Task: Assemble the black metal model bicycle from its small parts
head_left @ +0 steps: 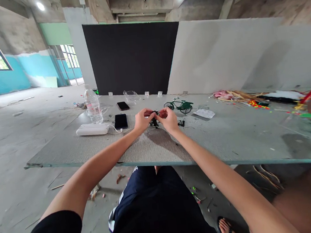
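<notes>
1. The part (154, 123) is black, thin and of irregular shape. The mat (91, 148) is grey, with a ribbed texture. The bicycle (185, 105) is green, with round spoked wheels.
2. The part is between the left hand (144, 120) and the right hand (169, 120); both pinch it with fingertips.
3. Toward the body, the mat reaches the table's front edge (161, 163); the bicycle stands just beyond the right hand.

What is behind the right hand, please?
Behind the right hand, a small green bicycle stands on the table, mostly visible. The fingers may hide the bottom of its front wheel. The table surface covered by the hand cannot be seen.
</notes>
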`<state>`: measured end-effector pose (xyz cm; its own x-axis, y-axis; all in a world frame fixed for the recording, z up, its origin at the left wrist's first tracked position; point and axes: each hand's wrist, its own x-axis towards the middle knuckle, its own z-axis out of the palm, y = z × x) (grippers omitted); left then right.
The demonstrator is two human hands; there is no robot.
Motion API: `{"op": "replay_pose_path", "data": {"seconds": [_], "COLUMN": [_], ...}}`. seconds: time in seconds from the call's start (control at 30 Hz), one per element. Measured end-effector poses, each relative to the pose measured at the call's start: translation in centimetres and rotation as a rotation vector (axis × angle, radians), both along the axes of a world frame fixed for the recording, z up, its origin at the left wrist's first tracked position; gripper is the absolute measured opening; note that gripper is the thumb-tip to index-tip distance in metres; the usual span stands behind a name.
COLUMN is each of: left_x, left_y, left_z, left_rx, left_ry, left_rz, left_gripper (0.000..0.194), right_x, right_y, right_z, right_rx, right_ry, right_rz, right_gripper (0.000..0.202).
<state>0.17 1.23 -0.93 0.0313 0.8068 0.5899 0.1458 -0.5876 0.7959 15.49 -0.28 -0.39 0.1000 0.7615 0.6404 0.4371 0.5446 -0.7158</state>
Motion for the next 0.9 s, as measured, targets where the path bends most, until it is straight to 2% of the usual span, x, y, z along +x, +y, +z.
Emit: {"op": "replay_pose_path", "data": {"seconds": [0.17,0.3,0.37,0.53,0.63,0.73,0.9], "left_x": [-0.2,-0.7,-1.1,-1.9,-2.1,-2.5,-3.3], "left_y": [0.0,0.5,0.9,1.7,1.9,1.9,1.9], "left_z": [0.6,0.8,0.8,0.6,0.5,0.6,0.9], "left_rx": [-0.017,-0.042,-0.044,-0.077,-0.04,0.024,0.111], "left_ry": [0.025,0.046,0.061,0.071,0.088,0.169,0.415], "left_rz": [0.053,0.107,0.111,0.052,0.029,0.036,0.043], "left_gripper": [0.008,0.009,0.011,0.013,0.013,0.015,0.023], "right_x": [0.0,0.9,1.5,2.1,2.3,2.6,3.2], "right_y": [0.3,1.2,1.8,2.3,2.0,1.8,1.9], "right_z": [-0.2,-0.7,-1.0,-1.2,-1.0,-0.6,-0.2], "right_rx": [0.002,0.019,0.008,-0.095,-0.1,-0.054,0.023], "right_ry": [-0.074,-0.147,-0.182,-0.336,-0.36,-0.352,-0.353], "right_rz": [0.024,-0.057,-0.071,0.001,-0.002,-0.029,-0.084], "right_gripper": [0.051,0.047,0.042,0.016,0.012,0.016,0.024]}}
